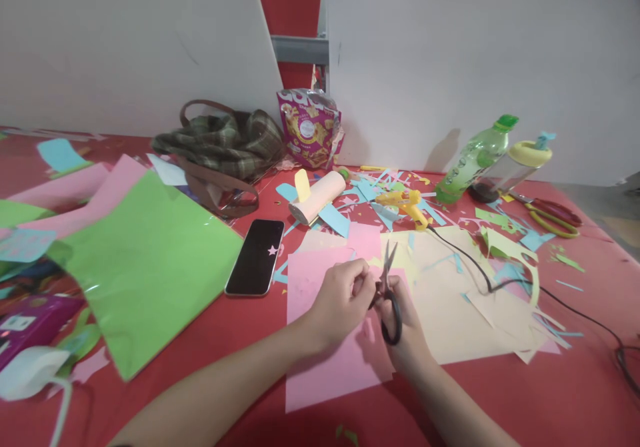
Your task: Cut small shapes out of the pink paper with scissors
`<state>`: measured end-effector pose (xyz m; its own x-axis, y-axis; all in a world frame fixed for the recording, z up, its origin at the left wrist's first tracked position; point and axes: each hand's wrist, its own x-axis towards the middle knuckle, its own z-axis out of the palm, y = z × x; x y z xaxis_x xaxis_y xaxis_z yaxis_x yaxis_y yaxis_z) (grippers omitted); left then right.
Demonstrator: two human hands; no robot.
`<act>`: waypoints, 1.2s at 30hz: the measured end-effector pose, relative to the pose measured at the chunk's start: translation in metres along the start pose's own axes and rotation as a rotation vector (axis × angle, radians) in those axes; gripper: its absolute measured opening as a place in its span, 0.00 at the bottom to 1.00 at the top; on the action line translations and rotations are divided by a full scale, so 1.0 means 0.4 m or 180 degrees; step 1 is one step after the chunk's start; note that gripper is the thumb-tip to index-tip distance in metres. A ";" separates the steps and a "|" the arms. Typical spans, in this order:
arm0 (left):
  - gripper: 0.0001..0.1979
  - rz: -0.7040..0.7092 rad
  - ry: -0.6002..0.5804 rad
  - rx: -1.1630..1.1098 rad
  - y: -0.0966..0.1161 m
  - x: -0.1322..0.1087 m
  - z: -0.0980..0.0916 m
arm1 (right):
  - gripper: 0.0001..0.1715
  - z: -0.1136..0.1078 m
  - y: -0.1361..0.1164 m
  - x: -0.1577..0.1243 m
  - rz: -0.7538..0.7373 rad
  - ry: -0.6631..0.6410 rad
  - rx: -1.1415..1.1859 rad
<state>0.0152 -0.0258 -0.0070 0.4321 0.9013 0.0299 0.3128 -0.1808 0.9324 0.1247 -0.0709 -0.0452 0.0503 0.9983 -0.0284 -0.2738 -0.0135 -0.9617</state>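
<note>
the scissors (pixel 385 279) point forward, long axis fore-and-aft.

you have bare counter (pixel 545 400) at your near right, the cord (pixel 490 291) trailing beyond it; ahead, the glue gun (pixel 406 201) and paper tube (pixel 323 197) block you, the phone (pixel 253 260) to the left.

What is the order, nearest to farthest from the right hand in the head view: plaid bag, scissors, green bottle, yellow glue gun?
1. Scissors: in the right hand.
2. Yellow glue gun: ahead.
3. Green bottle: farther back, right.
4. Plaid bag: far back, left.
</note>
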 end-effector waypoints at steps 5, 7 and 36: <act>0.12 0.0052 -0.0459 0.0094 -0.006 0.005 -0.008 | 0.10 -0.017 -0.017 0.021 -0.0040 0.0288 0.0439; 0.13 0.0050 -0.0643 0.0204 -0.008 0.007 -0.011 | 0.12 -0.020 -0.027 0.025 0.0042 0.0353 0.0573; 0.08 0.0152 -0.0915 0.0624 -0.004 0.029 -0.077 | 0.18 -0.007 -0.030 0.023 0.0260 0.0595 0.0444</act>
<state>-0.0064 -0.0028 0.0029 0.6621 0.7473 -0.0569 0.4310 -0.3175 0.8447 0.1312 -0.0619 -0.0346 0.1959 0.9663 -0.1668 -0.4137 -0.0728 -0.9075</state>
